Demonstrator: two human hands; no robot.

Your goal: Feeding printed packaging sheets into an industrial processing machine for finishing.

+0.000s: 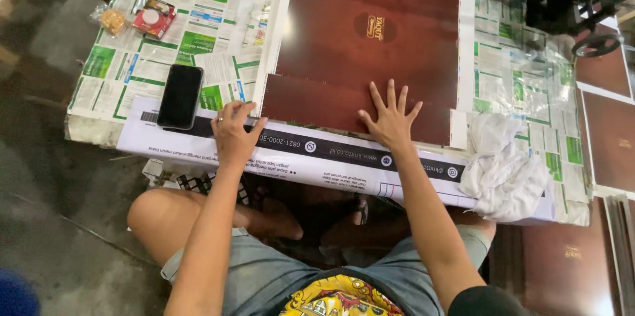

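A low table (99, 124) is covered with overlapping green-and-white printed sheets, and a long white strip (317, 157) with a black band runs along its near edge. On top lies a large dark brown sheet (370, 38) with a white border and a small gold oval mark near its middle. The right hand (390, 117) lies flat on the sheet's near part, fingers spread apart, palm down, gripping nothing. The left hand (235, 134) rests at the sheet's near left corner, on the strip, fingers loosely curled; whether it pinches an edge cannot be told. A black phone (180, 95) lies face down just left of that hand, partly on the strip. Farther back on the left sit a small red packet (153, 17) and a clear bag (111, 20) with something orange inside. A crumpled white cloth (503, 167) sits on the right end of the strip. More brown sheets (608, 137) are stacked at the right, cut off by the frame. The floor (46, 223) is grey concrete. At the top right a dark machine with a handwheel (597, 45) is only partly seen. The person's knees and feet under the table are in shadow and hard to make out.
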